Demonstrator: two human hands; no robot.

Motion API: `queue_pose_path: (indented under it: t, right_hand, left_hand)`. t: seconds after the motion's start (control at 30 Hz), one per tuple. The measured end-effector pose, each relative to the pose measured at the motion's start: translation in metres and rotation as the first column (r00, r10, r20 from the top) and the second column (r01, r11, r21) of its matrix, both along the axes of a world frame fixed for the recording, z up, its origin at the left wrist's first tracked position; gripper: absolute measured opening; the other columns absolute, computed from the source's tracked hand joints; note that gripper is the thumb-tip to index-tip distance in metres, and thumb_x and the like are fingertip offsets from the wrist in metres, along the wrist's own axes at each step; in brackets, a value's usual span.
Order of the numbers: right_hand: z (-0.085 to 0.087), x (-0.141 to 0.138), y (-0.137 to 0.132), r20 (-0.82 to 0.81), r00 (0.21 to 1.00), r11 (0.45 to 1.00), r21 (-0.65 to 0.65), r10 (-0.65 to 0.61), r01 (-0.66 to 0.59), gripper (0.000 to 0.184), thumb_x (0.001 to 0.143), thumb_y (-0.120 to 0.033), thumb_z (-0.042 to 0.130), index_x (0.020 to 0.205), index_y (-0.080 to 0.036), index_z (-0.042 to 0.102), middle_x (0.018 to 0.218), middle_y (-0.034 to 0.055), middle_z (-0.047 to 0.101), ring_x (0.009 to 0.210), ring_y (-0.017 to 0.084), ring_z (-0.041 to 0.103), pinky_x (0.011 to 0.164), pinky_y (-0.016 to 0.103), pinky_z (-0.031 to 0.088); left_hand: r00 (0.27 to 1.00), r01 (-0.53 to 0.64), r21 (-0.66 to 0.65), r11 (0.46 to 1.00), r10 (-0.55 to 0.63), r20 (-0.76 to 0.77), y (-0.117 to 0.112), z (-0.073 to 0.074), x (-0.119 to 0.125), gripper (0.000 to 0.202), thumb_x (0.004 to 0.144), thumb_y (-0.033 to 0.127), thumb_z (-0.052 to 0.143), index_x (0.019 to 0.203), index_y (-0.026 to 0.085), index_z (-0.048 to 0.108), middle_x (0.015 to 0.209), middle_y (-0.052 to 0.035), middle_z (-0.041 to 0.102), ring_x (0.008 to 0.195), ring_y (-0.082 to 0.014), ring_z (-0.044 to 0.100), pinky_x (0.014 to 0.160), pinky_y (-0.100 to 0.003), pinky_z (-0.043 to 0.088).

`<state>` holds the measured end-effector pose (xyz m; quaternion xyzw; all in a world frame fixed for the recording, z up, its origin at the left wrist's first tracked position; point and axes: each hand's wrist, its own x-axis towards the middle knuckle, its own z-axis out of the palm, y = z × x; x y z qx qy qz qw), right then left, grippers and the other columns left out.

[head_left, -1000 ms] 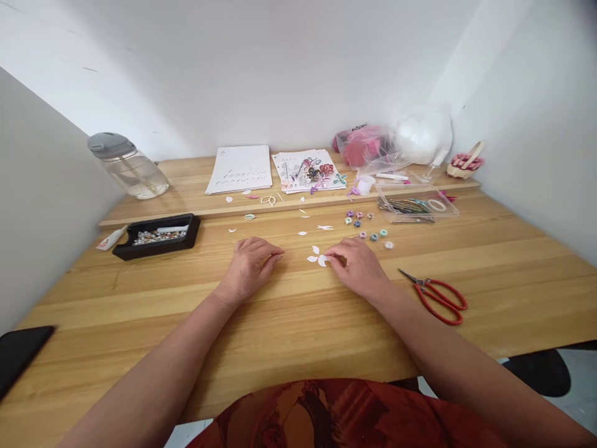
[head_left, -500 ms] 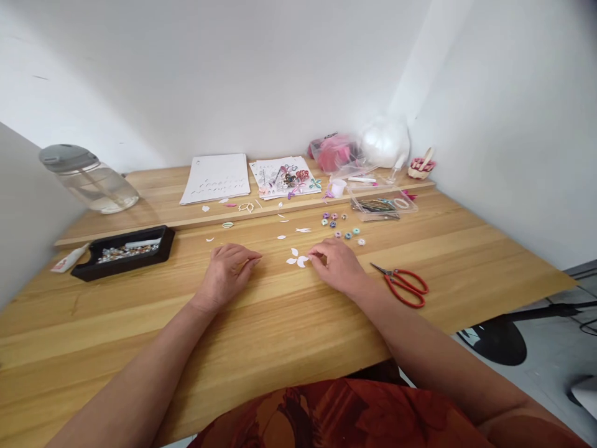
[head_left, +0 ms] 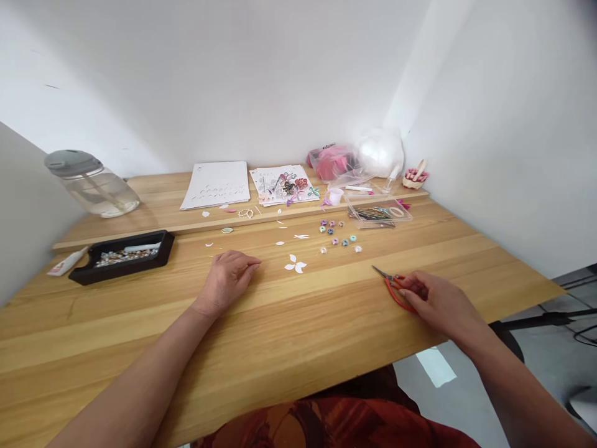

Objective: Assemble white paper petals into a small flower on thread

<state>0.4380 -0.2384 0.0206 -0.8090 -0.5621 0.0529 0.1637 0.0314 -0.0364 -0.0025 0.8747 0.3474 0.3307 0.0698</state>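
Note:
Red-handled scissors [head_left: 394,292] lie on the wooden table with their pointed tips toward the upper left. My right hand [head_left: 436,302] has its thumb and fingers around the handles, which it partly covers. Left of the middle, my left hand [head_left: 226,280] rests on the table, thumb and forefinger pinched together. Whatever may be between those fingertips is too small to make out. Between the hands, several white petal-shaped pieces [head_left: 300,267] lie in a flower arrangement. More white slivers [head_left: 301,236] and a white leaf shape [head_left: 280,243] are scattered behind them.
Small thread spools [head_left: 345,242] stand right of the petals. Behind are a clear tool box [head_left: 405,214], papers [head_left: 217,171] with small pieces, and a basket [head_left: 415,177]. On the left are a black bead tray [head_left: 125,270], a glue tube [head_left: 65,262] and a water bottle [head_left: 100,193].
My right hand has left the petals and moved right to the scissors, its fingers now around the handles. My left hand stays pinched in nearly the same place. The view has shifted slightly.

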Motion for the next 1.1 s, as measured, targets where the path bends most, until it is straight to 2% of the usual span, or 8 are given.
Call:
queue_pose_path:
  t: [0.27,0.4,0.5,0.57,0.6,0.7,0.9,1.1]
  right_hand:
    - [0.002,0.038,0.054,0.048,0.993,0.992,0.081,-0.105,0.101,0.013,0.078,-0.029,0.059,0.083,-0.021,0.069,0.079,0.0061,0.071,0.070,0.023,0.063,0.059,0.033,0.042]
    - [0.012,0.011,0.070,0.111,0.991,0.966,0.255,-0.078,0.047,0.017,0.083,-0.027,0.055,0.088,-0.019,0.069,0.090,0.0107,0.070,0.083,0.027,0.063,0.069,0.037,0.044]
    - [0.013,-0.043,0.072,0.100,0.963,0.887,0.374,0.250,-0.269,0.020,0.089,-0.030,0.053,0.093,-0.021,0.070,0.091,0.0071,0.071,0.086,0.024,0.063,0.078,0.037,0.047]
    - [0.011,-0.079,0.075,0.092,0.847,0.790,0.322,0.523,-0.522,0.021,0.093,-0.025,0.050,0.095,-0.021,0.071,0.094,0.0064,0.071,0.091,0.023,0.061,0.086,0.038,0.046]
    - [0.009,-0.095,0.078,0.095,0.796,0.745,0.301,0.598,-0.595,0.024,0.093,-0.021,0.047,0.101,-0.020,0.070,0.097,0.0069,0.070,0.093,0.023,0.059,0.088,0.039,0.045]
    - [0.001,-0.125,0.092,0.138,0.728,0.691,0.238,0.672,-0.683,0.035,0.093,-0.014,0.044,0.121,-0.018,0.065,0.110,0.0092,0.066,0.103,0.024,0.054,0.096,0.041,0.041]
    - [-0.006,-0.133,0.107,0.217,0.729,0.720,0.137,0.649,-0.681,0.035,0.093,-0.015,0.046,0.122,-0.018,0.066,0.109,0.0115,0.064,0.102,0.026,0.051,0.097,0.044,0.038]
    - [-0.006,-0.120,0.074,0.160,0.771,0.752,0.170,0.617,-0.637,0.031,0.091,-0.019,0.052,0.119,-0.021,0.066,0.109,0.0100,0.065,0.102,0.026,0.053,0.096,0.044,0.040]
  left_hand:
    - [0.999,-0.040,0.011,0.999,0.040,-0.003,0.001,0.003,-0.003,0.019,0.092,0.030,0.054,0.091,0.023,0.072,0.087,-0.0041,0.073,0.085,-0.0210,0.065,0.079,-0.038,0.042]
    - [0.998,-0.059,0.008,0.998,0.059,0.014,0.001,0.005,-0.004,0.018,0.091,0.029,0.055,0.090,0.023,0.072,0.087,-0.0047,0.073,0.084,-0.0208,0.064,0.079,-0.038,0.042]
    - [0.997,-0.076,0.005,0.997,0.076,0.013,0.003,0.004,-0.004,0.018,0.091,0.028,0.056,0.091,0.023,0.072,0.086,-0.0052,0.073,0.084,-0.0209,0.064,0.080,-0.038,0.042]
    - [0.996,-0.092,-0.002,0.996,0.092,0.021,0.005,0.003,-0.005,0.017,0.090,0.028,0.056,0.090,0.022,0.072,0.086,-0.0052,0.073,0.084,-0.0208,0.064,0.080,-0.039,0.042]
    - [0.995,-0.098,-0.008,0.995,0.099,0.029,0.005,0.003,-0.005,0.017,0.090,0.028,0.056,0.090,0.022,0.072,0.086,-0.0052,0.073,0.084,-0.0208,0.064,0.081,-0.039,0.042]
    - [0.994,-0.101,-0.031,0.994,0.102,0.042,0.006,0.004,-0.006,0.017,0.089,0.028,0.057,0.090,0.022,0.072,0.087,-0.0053,0.073,0.084,-0.0208,0.064,0.081,-0.039,0.042]
    - [0.993,-0.099,-0.028,0.995,0.100,0.068,0.005,0.007,-0.007,0.017,0.089,0.027,0.057,0.089,0.022,0.072,0.085,-0.0048,0.073,0.083,-0.0204,0.064,0.080,-0.039,0.043]
    - [0.993,-0.093,-0.021,0.995,0.094,0.069,0.006,0.008,-0.007,0.018,0.090,0.029,0.056,0.088,0.022,0.072,0.084,-0.0052,0.073,0.083,-0.0208,0.064,0.081,-0.039,0.043]
